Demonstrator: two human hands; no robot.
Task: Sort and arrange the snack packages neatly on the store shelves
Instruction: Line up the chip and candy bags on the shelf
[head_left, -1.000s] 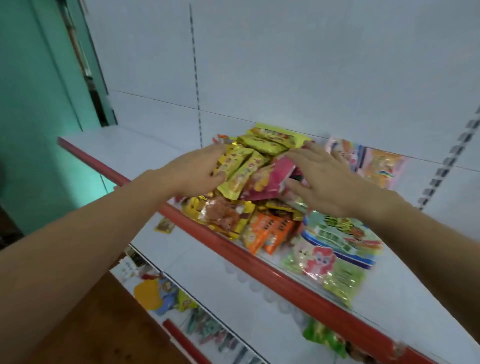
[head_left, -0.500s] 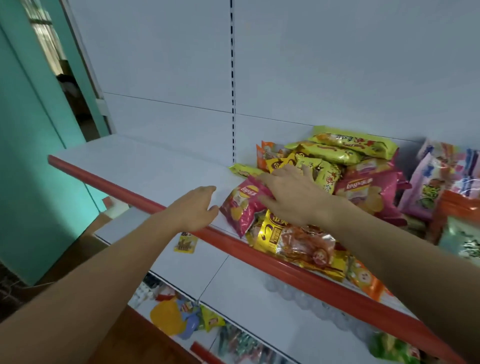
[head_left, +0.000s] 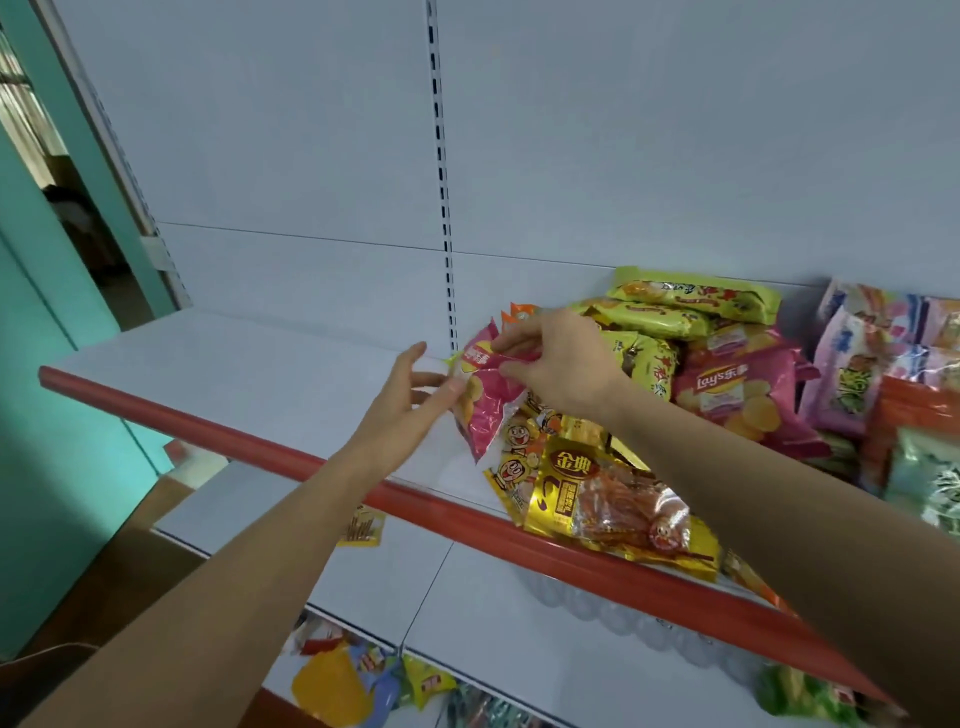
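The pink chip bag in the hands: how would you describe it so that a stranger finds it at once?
Look at the white shelf with the red front edge. At the left end of the snack pile, the right hand pinches a small pink chip bag at its top, and the left hand touches its side. Unlike the bigger pink Lay's bag lying in the pile, it is lifted and crumpled.

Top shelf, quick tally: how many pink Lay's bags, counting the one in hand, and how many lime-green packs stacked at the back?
Pink Lay's bags: 2
Lime-green packs: 3
Total: 5
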